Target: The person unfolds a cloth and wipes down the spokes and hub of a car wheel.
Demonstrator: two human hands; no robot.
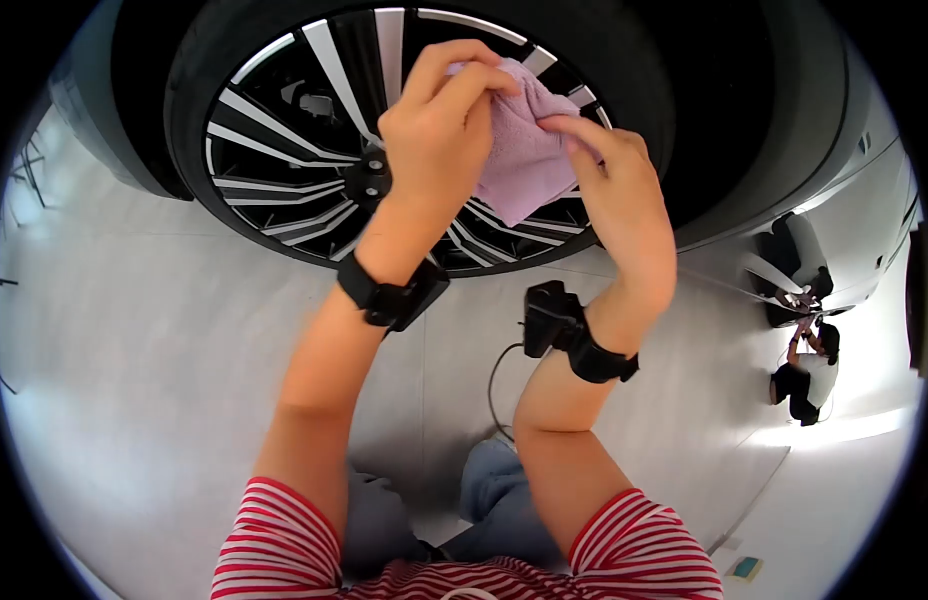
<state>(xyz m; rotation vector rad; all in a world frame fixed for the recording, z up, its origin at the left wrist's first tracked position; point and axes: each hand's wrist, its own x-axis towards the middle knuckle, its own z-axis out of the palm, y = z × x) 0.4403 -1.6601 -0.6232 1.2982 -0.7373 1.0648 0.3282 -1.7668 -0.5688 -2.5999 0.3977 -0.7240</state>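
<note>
"Red-and-white striped sleeves [279, 530], soft knit, are lying nearest. What are you listing beyond them?"

"Left hand [434, 135], mine: bent fingers are clamping the upper edge of a lilac cloth [524, 165], tips partly hiding in its folds. Right hand [624, 190], mine: thumb and forefinger are pinching the cloth's right edge."

"Location of cloth?"

"It is hanging before the wheel [331, 60], between the hub [368, 180] and the right-hand rim edge, one corner pointing toward the wheel's lower edge. Whether it is touching metal, I am not managing to tell."

"Step in hand?"

"Judging by the two-handed hold, I am arranging the cloth, folding or spreading it. The next move is probably calling for firm pinches and an even layer, no loose corner snagging between spokes."

"Materials?"

"Cloth: fine-napped, looking like towelling, creasing softly. Wheel: slim straight spokes, bright faces alternating with black. Tyre [189, 110]: dark rubber, rounding outward. Wrist units [552, 318], two: black, boxy, strapped; a thin cable [494, 385] is looping beside the right one. Floor [464, 340]: pale grey, smooth."
</note>
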